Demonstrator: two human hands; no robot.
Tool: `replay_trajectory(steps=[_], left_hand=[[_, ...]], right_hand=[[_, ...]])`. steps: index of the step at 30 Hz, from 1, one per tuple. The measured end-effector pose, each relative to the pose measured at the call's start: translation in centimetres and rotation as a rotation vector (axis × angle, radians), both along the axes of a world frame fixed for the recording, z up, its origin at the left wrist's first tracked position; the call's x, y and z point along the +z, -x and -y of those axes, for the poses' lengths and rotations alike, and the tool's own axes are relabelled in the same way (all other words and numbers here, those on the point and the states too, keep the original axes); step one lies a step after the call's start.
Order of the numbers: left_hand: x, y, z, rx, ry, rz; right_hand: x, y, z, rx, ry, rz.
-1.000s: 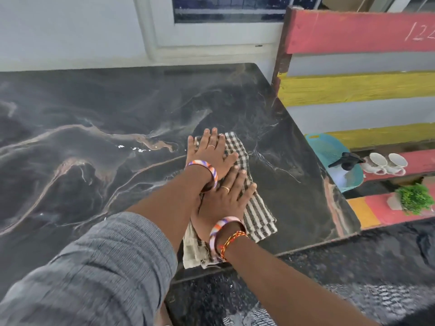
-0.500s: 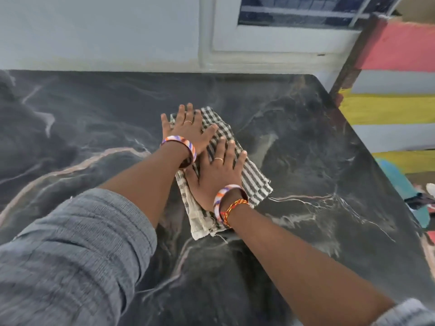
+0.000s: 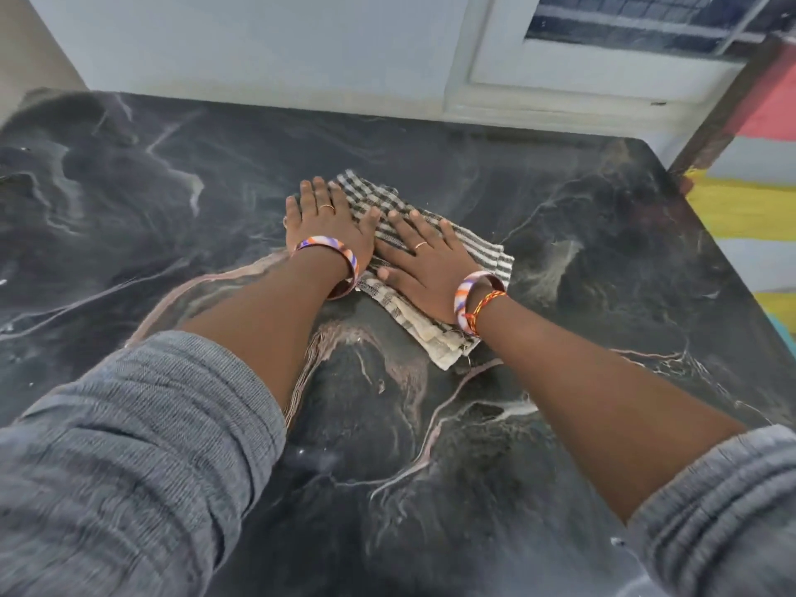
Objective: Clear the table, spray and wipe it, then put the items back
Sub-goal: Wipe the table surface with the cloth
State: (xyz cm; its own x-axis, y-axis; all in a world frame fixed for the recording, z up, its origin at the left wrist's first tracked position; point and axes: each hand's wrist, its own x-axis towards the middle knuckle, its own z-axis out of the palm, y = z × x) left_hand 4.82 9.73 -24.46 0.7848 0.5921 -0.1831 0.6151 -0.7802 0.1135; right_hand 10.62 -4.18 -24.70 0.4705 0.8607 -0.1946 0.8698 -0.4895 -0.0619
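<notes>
A folded black-and-white checked cloth [image 3: 491, 260] lies flat on the dark marble table [image 3: 581, 234], around its middle and slightly toward the back. My left hand [image 3: 329, 228] presses flat on the cloth's far left end, fingers spread. My right hand [image 3: 424, 269] presses flat on the cloth's middle, right beside the left hand, thumb close to the left wrist. Both hands cover much of the cloth. Its pale folded end [image 3: 443, 346] sticks out under my right wrist. No other item stands on the tabletop.
A white wall [image 3: 258, 45] and a window frame [image 3: 581, 79] run along the table's back edge. Coloured wooden slats [image 3: 749, 200], red, yellow and white, stand just past the table's right edge.
Both hands slid the cloth from near the front right corner toward the middle and back of the table. My hands now lie side by side instead of one behind the other.
</notes>
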Motion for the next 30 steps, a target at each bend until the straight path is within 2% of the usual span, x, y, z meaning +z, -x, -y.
replay_trajectory(steps=[9, 21, 30], left_hand=[[0.5, 7.9, 6.7, 0.049, -0.028, -0.052], [0.8, 16.9, 16.3, -0.16, -0.038, -0.075], [0.8, 22.5, 16.2, -0.342, -0.021, -0.072]], right_hand=[[0.9, 7.3, 6.2, 0.068, 0.04, -0.022], [0.6, 18.2, 16.5, -0.14, 0.077, 0.002], [-0.3, 25.0, 17.2, -0.319, 0.035, 0.059]])
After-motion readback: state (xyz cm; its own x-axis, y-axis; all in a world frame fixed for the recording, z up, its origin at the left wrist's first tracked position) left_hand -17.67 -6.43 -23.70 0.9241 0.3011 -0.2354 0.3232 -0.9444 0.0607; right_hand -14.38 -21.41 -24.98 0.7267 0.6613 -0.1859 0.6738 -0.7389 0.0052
